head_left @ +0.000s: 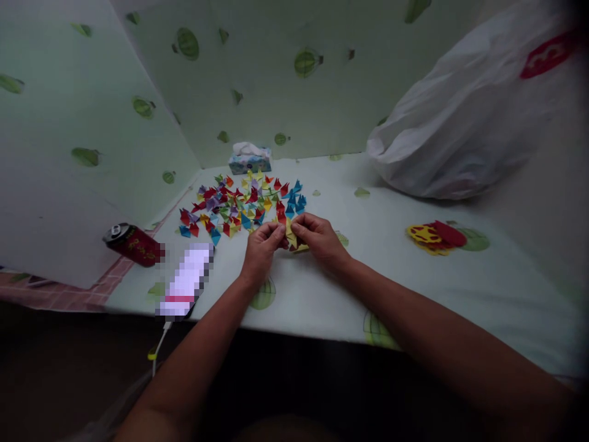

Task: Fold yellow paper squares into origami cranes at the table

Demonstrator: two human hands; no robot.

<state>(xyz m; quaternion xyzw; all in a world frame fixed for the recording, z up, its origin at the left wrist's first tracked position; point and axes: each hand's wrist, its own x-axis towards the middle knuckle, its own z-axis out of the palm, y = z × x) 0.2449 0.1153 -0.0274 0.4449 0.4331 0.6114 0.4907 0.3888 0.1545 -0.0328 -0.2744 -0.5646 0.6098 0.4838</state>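
Two bare forearms (193,347) are slanting inward from seven and four o'clock across the pale tabletop (304,307). At the dial's centre, the left hand (265,244) and right hand (323,239) are both pinching a small yellow folded paper (289,234) between thumbs and fingers. Its long axis is running roughly from twelve to six o'clock, leaning slightly toward eleven; which end is its tip, I cannot tell. Around it, colourful folded paper pieces (245,220) are spreading toward ten o'clock, and a tissue box (250,163) is sitting at eleven. A white plastic bag (451,135) is bulging at two, red and yellow cutouts (430,236) are lying at three, a cabled phone (188,279) is resting past eight, and a dark red can (133,244) is occupying nine.
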